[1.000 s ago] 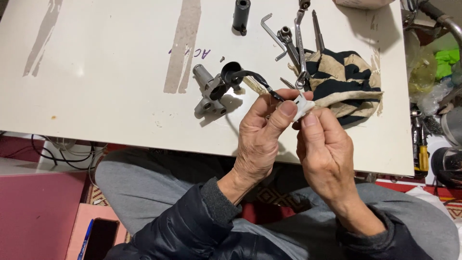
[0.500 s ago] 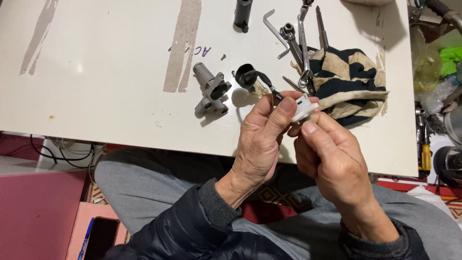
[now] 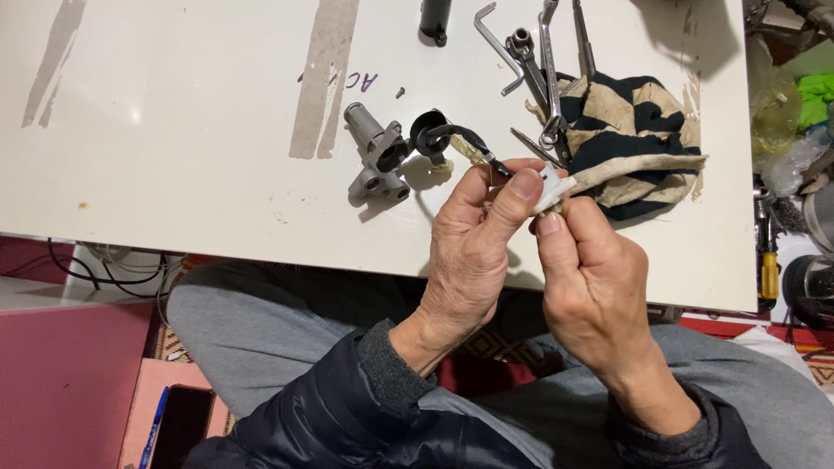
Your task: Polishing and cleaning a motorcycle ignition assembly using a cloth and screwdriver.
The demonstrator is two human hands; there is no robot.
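Observation:
My left hand [image 3: 476,239] and my right hand [image 3: 589,282] meet over the table's near edge, both pinching a small white plastic connector [image 3: 551,188] between thumbs and fingertips. A black cable [image 3: 469,139] runs from the connector up to a black round part [image 3: 428,133] lying on the table. Just left of that part lies a grey metal housing [image 3: 378,162]. A striped black and cream rag [image 3: 634,143] lies right of my hands, one corner reaching the connector.
The white table [image 3: 174,156] carries an Allen key [image 3: 493,35], several wrenches and pliers [image 3: 543,61], a black cylinder [image 3: 434,17] and a tiny screw [image 3: 400,91]. A yellow-handled screwdriver [image 3: 769,265] and clutter lie off the right edge. My grey trousers lie below.
Both hands have drifted a little toward me and turned the connector slightly; the grip on it stays the same. The black round part has shifted a little on the table.

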